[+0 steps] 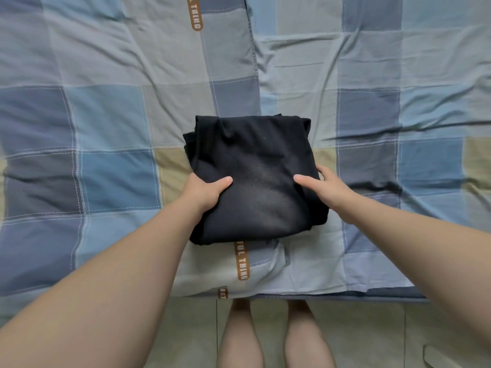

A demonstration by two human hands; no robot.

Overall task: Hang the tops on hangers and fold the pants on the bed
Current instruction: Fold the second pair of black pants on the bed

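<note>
A black folded garment (255, 166) of soft cloth lies as a thick squarish bundle near the front edge of the bed (345, 289), right in front of the person. It rests on a wrinkled cotton quilt (106, 115) checked in blue, grey and olive. Folded this small, I cannot tell whether it is pants or a top.

The left hand (204, 191) grips the bundle's left edge: the thumb lies on top and the other fingers are tucked beneath the cloth, out of sight. The right hand (328, 188) holds the right edge the same way, thumb flat on top. Its fingers curl round the side, with only the tips showing past the black cloth.

An orange lettered strip (241, 261) on the quilt runs under the bundle, so its wording is cut short. Below the bed edge are pale floor tiles (186, 335) and two bare legs (239, 341). A pale object (441, 354) at the lower right corner is cut off and hard to identify.
</note>
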